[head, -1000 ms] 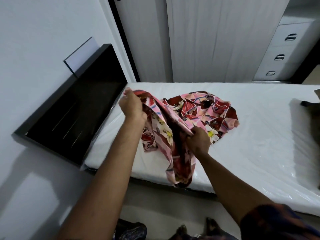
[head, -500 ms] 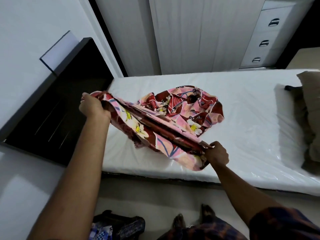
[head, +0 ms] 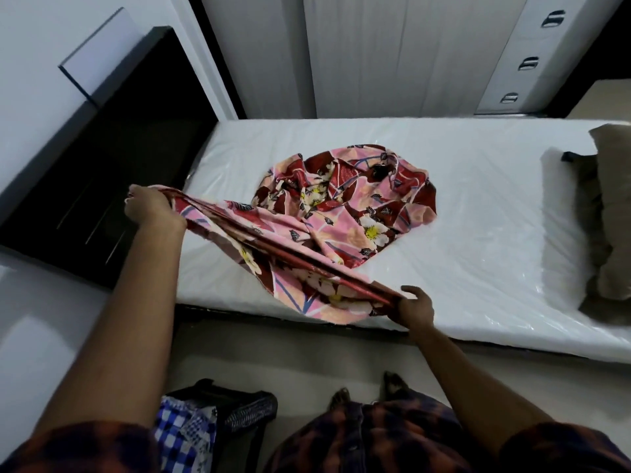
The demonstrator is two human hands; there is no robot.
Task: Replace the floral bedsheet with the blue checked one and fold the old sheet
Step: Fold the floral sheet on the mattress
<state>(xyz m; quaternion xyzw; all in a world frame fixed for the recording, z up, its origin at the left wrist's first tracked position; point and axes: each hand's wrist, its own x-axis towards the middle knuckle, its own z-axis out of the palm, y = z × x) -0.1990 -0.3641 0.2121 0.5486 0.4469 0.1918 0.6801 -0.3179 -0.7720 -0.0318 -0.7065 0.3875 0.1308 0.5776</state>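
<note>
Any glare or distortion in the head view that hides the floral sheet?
Head view: glare glints on the white plastic-wrapped mattress; the pink-and-maroon floral sheet is sharp and evenly lit; wide-angle distortion slants the white wardrobe doors.

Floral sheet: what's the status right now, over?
Left hand and right hand grip the floral sheet, a length stretched between them; rest bunched on mattress. Blue checked sheet in bag on floor. Pillow lies apart.

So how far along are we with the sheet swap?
Done: the floral sheet is off; the plastic-covered mattress lies bare. In hand: left hand and right hand grip one edge pulled taut, the rest bunched on the mattress. Left: finish folding, then spread the blue checked sheet, now in the bag on the floor.
</note>
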